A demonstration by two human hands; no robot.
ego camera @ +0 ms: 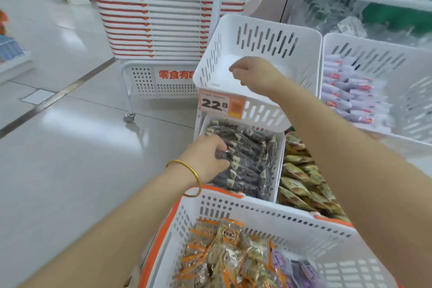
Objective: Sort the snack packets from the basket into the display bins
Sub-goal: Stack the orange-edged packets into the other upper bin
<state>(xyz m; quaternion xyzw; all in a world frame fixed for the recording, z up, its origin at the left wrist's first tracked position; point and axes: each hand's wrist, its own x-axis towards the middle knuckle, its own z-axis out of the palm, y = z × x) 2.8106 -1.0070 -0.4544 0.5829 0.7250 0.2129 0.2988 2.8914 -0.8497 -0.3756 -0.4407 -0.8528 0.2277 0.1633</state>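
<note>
A white basket with an orange rim (pixel 264 214) sits at the bottom and holds several orange-gold packets (pixel 222 252) and purple packets (pixel 287 266). My left hand (pixel 205 156) reaches into the lower display bin of dark packets (pixel 252 166) and grips one dark packet (pixel 222 154). My right hand (pixel 254 75) hangs over the empty upper white bin (pixel 210 70) with its fingers loosely curled downward; nothing shows in it. That bin carries a 22.8 price tag (pixel 222 104).
A lower bin of yellow-green packets (pixel 301 180) lies to the right of the dark ones. An upper right bin (pixel 411 91) holds pale lavender packets (pixel 346 91). A tall stack of orange-and-white baskets on a wheeled cart (pixel 152 7) stands behind, with shiny floor (pixel 70 147) to the left.
</note>
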